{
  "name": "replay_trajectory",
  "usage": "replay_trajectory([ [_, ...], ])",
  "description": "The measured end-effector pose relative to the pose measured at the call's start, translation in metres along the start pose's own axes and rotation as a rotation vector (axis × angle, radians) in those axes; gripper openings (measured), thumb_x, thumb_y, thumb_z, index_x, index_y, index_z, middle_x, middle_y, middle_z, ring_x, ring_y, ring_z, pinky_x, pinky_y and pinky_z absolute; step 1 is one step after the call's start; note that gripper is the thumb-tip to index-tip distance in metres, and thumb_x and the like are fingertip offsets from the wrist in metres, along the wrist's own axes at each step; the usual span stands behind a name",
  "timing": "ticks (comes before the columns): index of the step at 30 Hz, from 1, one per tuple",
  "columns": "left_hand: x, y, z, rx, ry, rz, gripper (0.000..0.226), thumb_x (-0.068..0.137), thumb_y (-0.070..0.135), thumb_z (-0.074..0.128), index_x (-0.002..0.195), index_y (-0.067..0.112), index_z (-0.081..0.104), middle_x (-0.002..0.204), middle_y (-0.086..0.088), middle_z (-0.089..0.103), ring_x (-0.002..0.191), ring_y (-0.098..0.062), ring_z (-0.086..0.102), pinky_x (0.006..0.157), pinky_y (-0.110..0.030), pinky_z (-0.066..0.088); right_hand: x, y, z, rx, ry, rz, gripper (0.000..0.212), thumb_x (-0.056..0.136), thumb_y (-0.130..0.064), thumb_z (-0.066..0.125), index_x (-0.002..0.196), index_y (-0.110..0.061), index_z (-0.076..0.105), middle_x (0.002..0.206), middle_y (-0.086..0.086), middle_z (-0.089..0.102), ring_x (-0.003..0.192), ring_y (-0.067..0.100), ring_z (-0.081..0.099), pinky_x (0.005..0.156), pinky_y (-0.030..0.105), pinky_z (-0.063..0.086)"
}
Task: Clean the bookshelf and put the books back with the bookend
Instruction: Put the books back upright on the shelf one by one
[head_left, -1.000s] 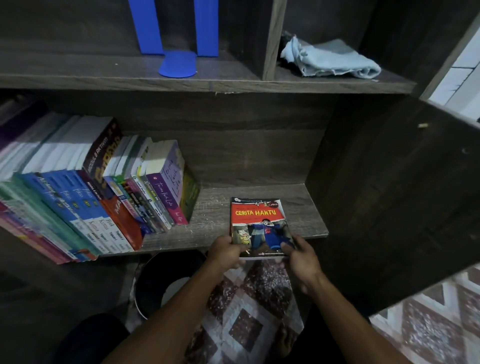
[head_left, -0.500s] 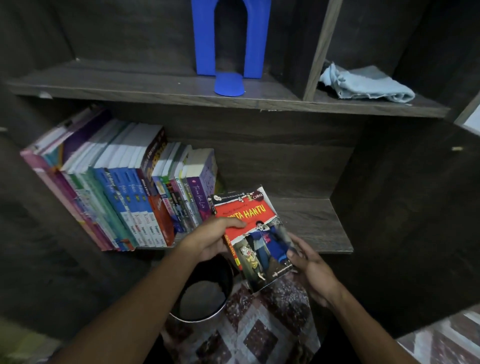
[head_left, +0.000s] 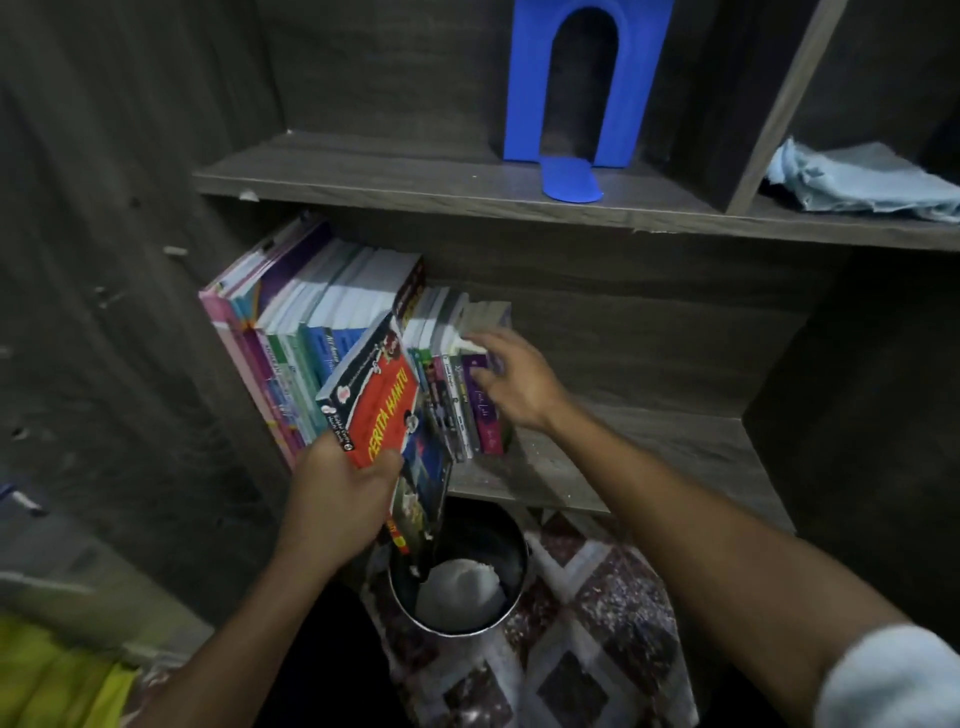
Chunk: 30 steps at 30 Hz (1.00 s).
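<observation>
Head view, notes as I watch remotely.

- Red book: off the shelf, in the air in front of the row of books, front cover facing me, tilted with its top leaning left. Its lower corner hangs over the metal bucket.
- Left hand: clenched round the red book's lower spine edge, thumb across the cover. It carries the book alone.
- Right hand: released, fingers stretched out and blurred, reaching to the top of the purple book at the right end of the row. Whether it actually touches, I cannot tell through the blur.
- Change: a second ago the red book lay flat on the bare part of the lower shelf, both hands at its near edge. Half a second ago it was lifted and tilting, the right hand supporting it from below. Now the right hand has let go and crossed to the row.
- Reading: the book is being stood up for the row. I judge the right hand is there to steady or part the leaning books, though where the slot will be is not yet clear.
- Row leans left, packed against the side wall; bare shelf to its right.
- Bookend: blue, standing on the upper shelf, unused. It should go in last, I expect, against the row's right end.
- Cloth: crumpled in the upper right compartment, so wiping looks finished.
- Patterned mat under the bucket.
</observation>
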<state>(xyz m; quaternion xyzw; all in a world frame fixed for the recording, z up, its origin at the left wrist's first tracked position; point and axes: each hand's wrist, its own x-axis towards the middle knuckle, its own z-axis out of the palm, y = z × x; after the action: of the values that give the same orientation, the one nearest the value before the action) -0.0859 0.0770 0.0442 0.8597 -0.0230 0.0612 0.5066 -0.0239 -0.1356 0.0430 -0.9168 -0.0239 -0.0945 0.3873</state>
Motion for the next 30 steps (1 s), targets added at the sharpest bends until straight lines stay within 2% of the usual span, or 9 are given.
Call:
replay_trajectory([
  [1, -0.001, -0.001, 0.000, 0.019, 0.012, 0.008, 0.009, 0.086, 0.009, 0.064, 0.082, 0.001, 0.064, 0.067, -0.006, 0.064, 0.055, -0.017, 0.058, 0.049, -0.022, 0.040, 0.010, -0.008, 0.004, -0.079, -0.019, -0.048, 0.048, 0.099, -0.010, 0.054, 0.145, -0.018, 0.047, 0.154, 0.002, 0.040, 0.143, 0.019, 0.031, 0.114, 0.020, 0.015],
  [3, -0.004, -0.001, 0.003, 0.054, 0.048, 0.017, 0.008, 0.086, 0.010, 0.064, 0.083, 0.003, 0.062, 0.068, -0.003, 0.062, 0.058, -0.017, 0.059, 0.050, -0.022, 0.041, 0.028, -0.018, 0.015, -0.225, -0.106, -0.090, 0.051, 0.101, -0.012, 0.050, 0.149, -0.026, 0.041, 0.161, -0.005, 0.029, 0.149, 0.020, 0.020, 0.123, 0.040, 0.009],
  [5, -0.010, 0.001, 0.006, 0.076, 0.082, 0.017, 0.006, 0.085, 0.010, 0.064, 0.082, 0.007, 0.060, 0.067, 0.001, 0.060, 0.059, -0.015, 0.059, 0.052, -0.024, 0.042, 0.038, -0.023, 0.026, -0.366, -0.201, -0.098, 0.059, 0.099, -0.008, 0.051, 0.151, -0.032, 0.036, 0.163, -0.009, 0.023, 0.151, 0.023, 0.013, 0.120, 0.060, 0.010],
  [7, -0.015, 0.001, 0.010, 0.084, 0.090, 0.034, 0.006, 0.085, 0.010, 0.064, 0.083, 0.007, 0.059, 0.068, 0.000, 0.061, 0.061, -0.020, 0.061, 0.055, -0.027, 0.047, 0.043, -0.025, 0.032, -0.457, -0.257, -0.086, 0.068, 0.097, -0.004, 0.052, 0.153, -0.034, 0.030, 0.164, -0.011, 0.019, 0.152, 0.024, 0.009, 0.118, 0.065, 0.009],
  [10, -0.017, -0.001, 0.017, 0.084, 0.101, 0.063, 0.016, 0.086, 0.009, 0.065, 0.100, 0.002, 0.062, 0.083, -0.008, 0.066, 0.072, -0.028, 0.065, 0.067, -0.037, 0.056, 0.044, -0.024, 0.034, -0.489, -0.239, -0.112, 0.071, 0.097, -0.005, 0.051, 0.155, -0.035, 0.024, 0.164, -0.011, 0.017, 0.152, 0.025, 0.009, 0.118, 0.066, 0.008],
  [13, -0.018, -0.003, 0.026, 0.088, 0.113, 0.109, 0.027, 0.086, 0.008, 0.064, 0.111, -0.003, 0.062, 0.083, -0.003, 0.063, 0.070, -0.024, 0.063, 0.067, -0.030, 0.053, 0.042, -0.016, 0.031, -0.506, -0.238, -0.176, 0.065, 0.100, -0.009, 0.045, 0.156, -0.034, 0.021, 0.165, -0.009, 0.016, 0.152, 0.026, 0.011, 0.118, 0.066, 0.012],
  [21, -0.020, -0.003, 0.045, 0.060, 0.071, 0.100, 0.027, 0.085, 0.007, 0.064, 0.109, -0.006, 0.061, 0.085, -0.007, 0.066, 0.075, -0.024, 0.064, 0.068, -0.027, 0.051, 0.031, 0.008, 0.016, -0.435, -0.223, -0.246, 0.077, 0.095, 0.008, 0.041, 0.156, -0.030, 0.016, 0.165, -0.008, 0.011, 0.153, 0.019, 0.006, 0.123, 0.054, 0.002],
  [26, -0.014, 0.000, 0.053, 0.070, 0.060, 0.137, 0.034, 0.089, 0.007, 0.062, 0.121, -0.004, 0.058, 0.083, 0.005, 0.058, 0.067, -0.012, 0.056, 0.066, -0.017, 0.042, 0.020, 0.020, 0.011, -0.394, -0.205, -0.239, 0.083, 0.091, 0.010, 0.042, 0.157, -0.031, 0.013, 0.165, -0.006, 0.012, 0.153, 0.016, 0.001, 0.123, 0.048, -0.004],
  [30, -0.009, 0.010, 0.061, 0.072, 0.078, 0.240, 0.048, 0.087, -0.004, 0.062, 0.134, -0.004, 0.050, 0.095, 0.006, 0.049, 0.078, -0.003, 0.047, 0.079, -0.004, 0.029, 0.016, 0.024, 0.008, -0.364, -0.206, -0.229, 0.077, 0.093, 0.005, 0.044, 0.158, -0.027, 0.016, 0.165, -0.004, 0.013, 0.153, 0.017, 0.000, 0.123, 0.048, -0.005],
])
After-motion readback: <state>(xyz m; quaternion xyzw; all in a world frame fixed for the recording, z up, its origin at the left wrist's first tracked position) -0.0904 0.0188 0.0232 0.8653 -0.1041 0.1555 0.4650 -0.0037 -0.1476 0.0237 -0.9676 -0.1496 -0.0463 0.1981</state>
